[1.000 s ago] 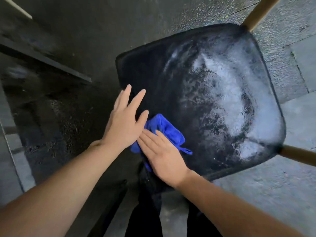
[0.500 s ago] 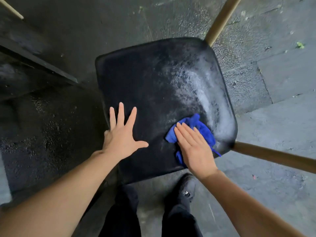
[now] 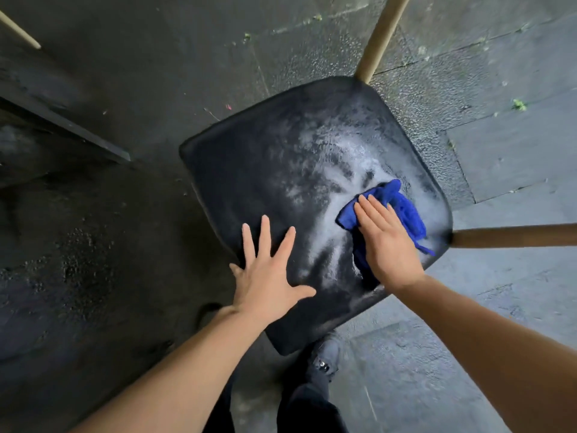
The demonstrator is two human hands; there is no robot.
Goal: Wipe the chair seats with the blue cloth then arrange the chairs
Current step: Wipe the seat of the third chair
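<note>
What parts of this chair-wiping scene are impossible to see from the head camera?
- Blue cloth: partly hidden under the right hand.
- Chair seat: its underside and two of its legs are hidden by the seat itself.
- Wooden legs: cut off by the picture's edges.
- Other chairs: out of view.

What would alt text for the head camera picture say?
Seen from above, a person's right hand presses a blue cloth flat on a wet black chair seat, while the left hand rests spread on the seat's near edge. Wooden legs splay over grey paving.
</note>
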